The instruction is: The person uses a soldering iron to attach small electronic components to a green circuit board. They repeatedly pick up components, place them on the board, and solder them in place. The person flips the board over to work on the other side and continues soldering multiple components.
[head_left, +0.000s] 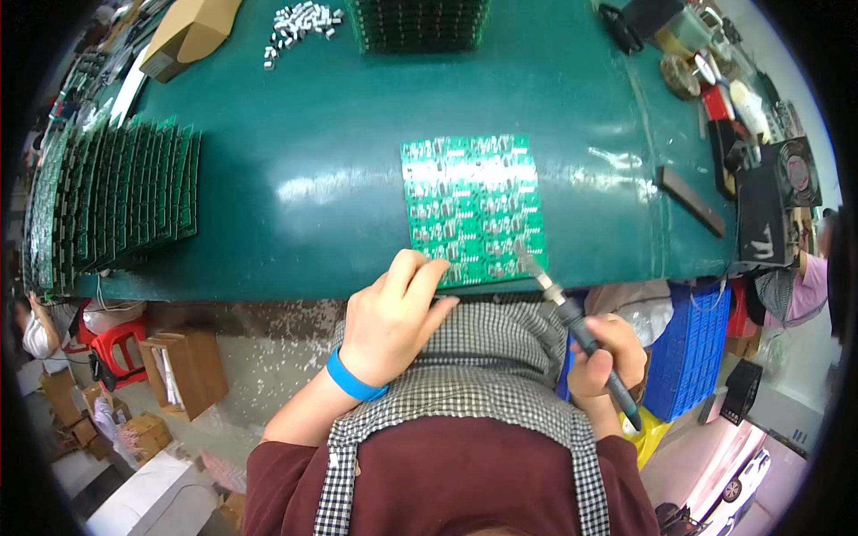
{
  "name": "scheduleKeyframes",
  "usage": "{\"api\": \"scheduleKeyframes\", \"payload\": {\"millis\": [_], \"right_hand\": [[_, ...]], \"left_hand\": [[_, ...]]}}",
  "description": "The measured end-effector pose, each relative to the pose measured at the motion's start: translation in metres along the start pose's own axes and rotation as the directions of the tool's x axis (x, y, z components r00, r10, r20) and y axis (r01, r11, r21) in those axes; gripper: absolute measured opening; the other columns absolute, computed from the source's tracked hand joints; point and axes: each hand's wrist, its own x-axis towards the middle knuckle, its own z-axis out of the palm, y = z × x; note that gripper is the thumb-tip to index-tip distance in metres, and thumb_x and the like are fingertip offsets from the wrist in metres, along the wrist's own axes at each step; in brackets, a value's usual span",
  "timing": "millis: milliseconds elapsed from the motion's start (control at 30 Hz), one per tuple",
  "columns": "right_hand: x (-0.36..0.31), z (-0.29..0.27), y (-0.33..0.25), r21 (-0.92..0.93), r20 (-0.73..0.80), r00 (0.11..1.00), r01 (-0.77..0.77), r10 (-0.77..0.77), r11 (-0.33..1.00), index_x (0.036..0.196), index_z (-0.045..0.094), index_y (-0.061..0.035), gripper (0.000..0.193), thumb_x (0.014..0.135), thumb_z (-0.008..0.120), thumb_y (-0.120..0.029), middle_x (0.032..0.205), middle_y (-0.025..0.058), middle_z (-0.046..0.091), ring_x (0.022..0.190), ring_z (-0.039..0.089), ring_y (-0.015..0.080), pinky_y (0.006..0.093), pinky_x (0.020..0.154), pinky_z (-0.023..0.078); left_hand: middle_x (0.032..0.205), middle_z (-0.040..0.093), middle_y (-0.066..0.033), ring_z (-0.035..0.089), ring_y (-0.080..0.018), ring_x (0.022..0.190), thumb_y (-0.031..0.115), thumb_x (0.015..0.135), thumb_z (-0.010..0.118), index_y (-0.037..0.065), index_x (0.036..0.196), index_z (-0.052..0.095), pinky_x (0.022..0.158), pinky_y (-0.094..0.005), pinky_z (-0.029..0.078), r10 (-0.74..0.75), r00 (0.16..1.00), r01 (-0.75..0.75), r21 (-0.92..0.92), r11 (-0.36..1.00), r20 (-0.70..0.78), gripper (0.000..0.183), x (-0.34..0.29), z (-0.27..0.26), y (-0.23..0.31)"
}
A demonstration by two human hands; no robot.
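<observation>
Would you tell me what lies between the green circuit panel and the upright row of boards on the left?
Only bare green mat, in the head view, between panel and boards.

A tan cardboard box (pixel 190 34), long and closed, lies tilted at the far left corner of the green table (pixel 295 134), just left of a scatter of small pale parts. Below the table's near edge, on the floor at the left, an open brown carton (pixel 186 371) stands upright with pale sheets inside, beside a red stool. Further left and lower, several smaller brown cartons (pixel 143 435) sit clustered together, and a white rectangular box (pixel 143 500) lies near the lower left rim. No screens or signs can be made out.
</observation>
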Motion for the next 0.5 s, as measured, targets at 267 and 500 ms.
{"api": "scheduleKeyframes", "payload": {"millis": [267, 500], "right_hand": [[0.154, -0.050, -0.011, 0.189, -0.317, 0.941, -0.064, 0.123, 0.980, 0.131, 0.052, 0.0029, 0.038, 0.099, 0.054, -0.018, 0.096, 0.0173, 0.070, 0.080, 0.071, 0.0220, 0.0250, 0.063, 0.053], [0.334, 0.015, -0.013, -0.374, 0.012, 0.825, 0.528, -0.565, 0.763, 0.106, 0.065, -0.0098, 0.020, 0.086, 0.069, -0.014, 0.085, 0.0151, 0.070, 0.069, 0.069, 0.0220, 0.0309, 0.062, 0.054]], "left_hand": [[0.115, 0.057, -0.0079, 0.068, -0.0233, 0.078, 0.035, 0.074, 0.077, 0.007, 0.118, 0.059, 0.062, -0.0348, 0.054, 0.146, 0.983, -0.161, 0.142, 0.977, 0.109, 0.056, 0.042, -0.019, -0.011], [0.115, 0.058, -0.0051, 0.068, -0.0241, 0.077, 0.039, 0.077, 0.073, 0.008, 0.117, 0.059, 0.062, -0.0365, 0.053, 0.138, 0.990, -0.138, 0.256, 0.957, 0.019, 0.053, 0.028, -0.061, -0.050]]}}
